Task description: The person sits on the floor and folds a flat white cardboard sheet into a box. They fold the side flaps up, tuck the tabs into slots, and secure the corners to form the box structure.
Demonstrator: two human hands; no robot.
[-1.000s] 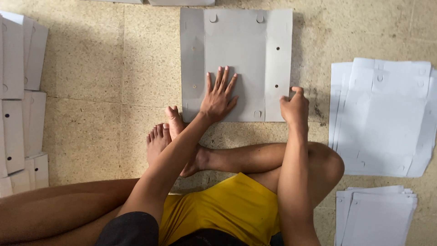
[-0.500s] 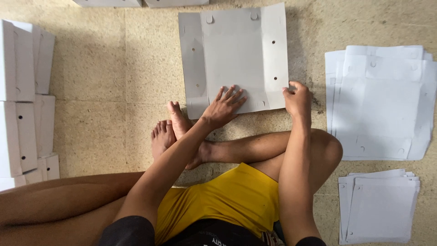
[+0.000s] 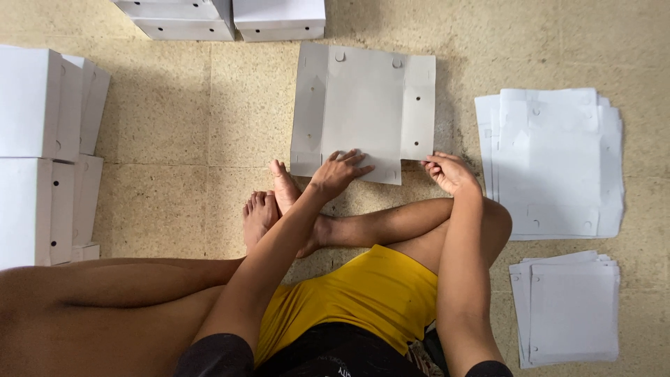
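Right grip (image 3: 447, 171) pinching cardboard sheet (image 3: 363, 105) near corner, left grip (image 3: 338, 171) spread flat on edge

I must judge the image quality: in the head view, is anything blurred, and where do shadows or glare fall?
Head view: sharp overall, both hands, left and right, unblurred; soft even light, no glare on the flat sheet; a faint shadow darkens the floor right of the sheet; the boxes look bright, not washed out.
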